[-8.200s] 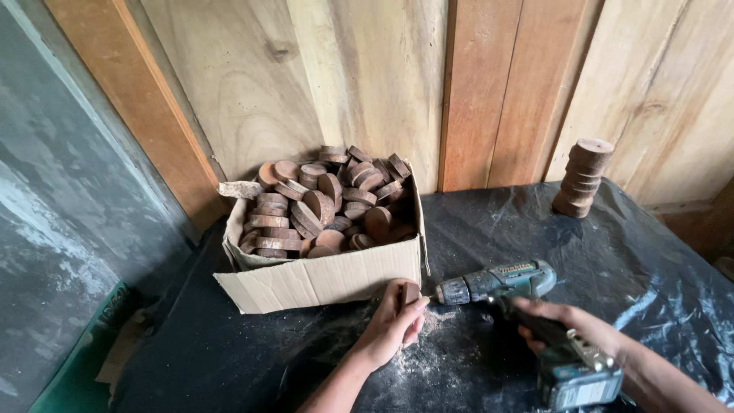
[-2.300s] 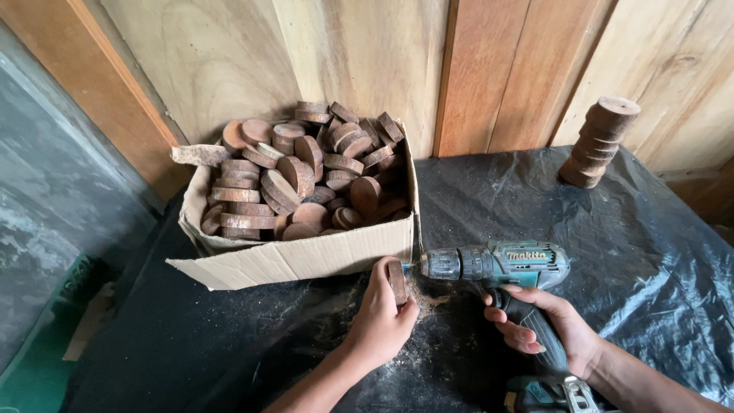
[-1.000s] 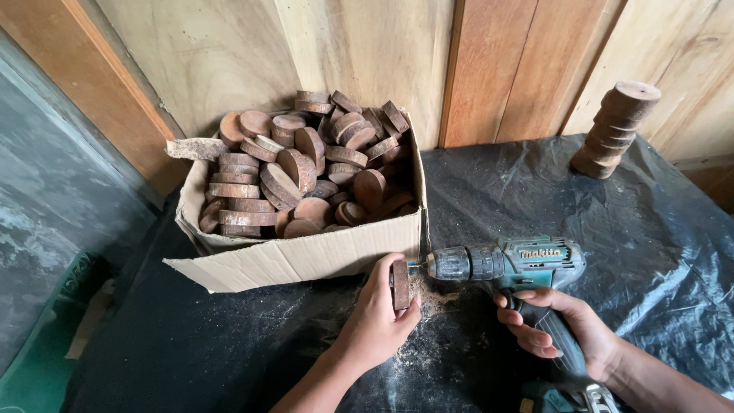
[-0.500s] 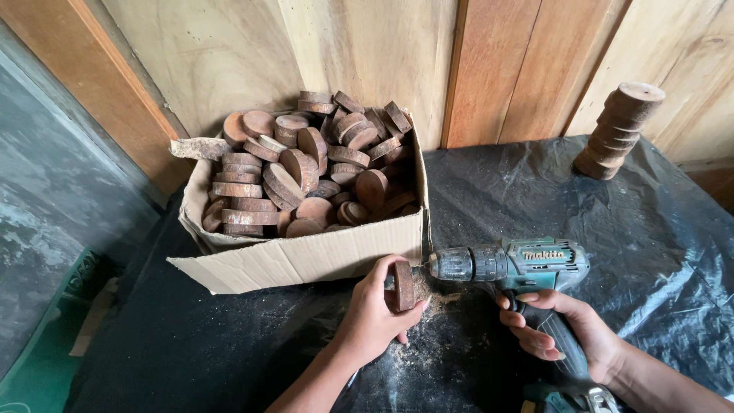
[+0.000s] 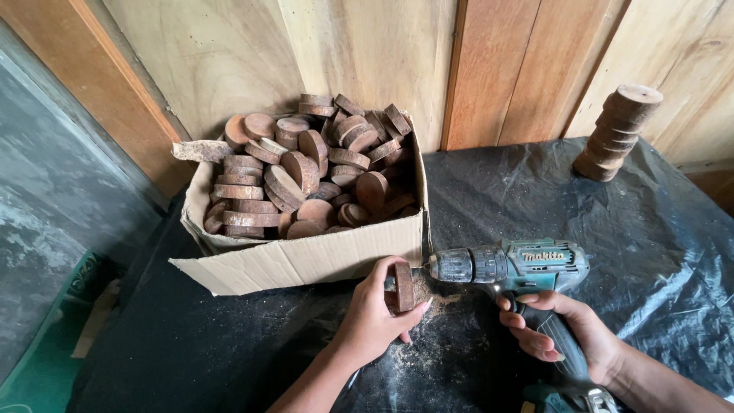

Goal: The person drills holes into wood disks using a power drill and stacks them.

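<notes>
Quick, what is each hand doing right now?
Left hand: closed on a round wooden disc, held on edge.
Right hand: closed around the grip of a teal cordless drill.

The wooden disc (image 5: 404, 286) is a small, round, reddish-brown slice of wood with a darker rim. It stands on edge, its flat faces turned left and right, just above the black plastic sheet near the front edge of the table, close to the front right corner of the cardboard box. The cordless drill (image 5: 511, 266) is teal and black with a grey chuck. It lies level, its bit meeting the disc's right face, handle angled down toward the front edge.
</notes>
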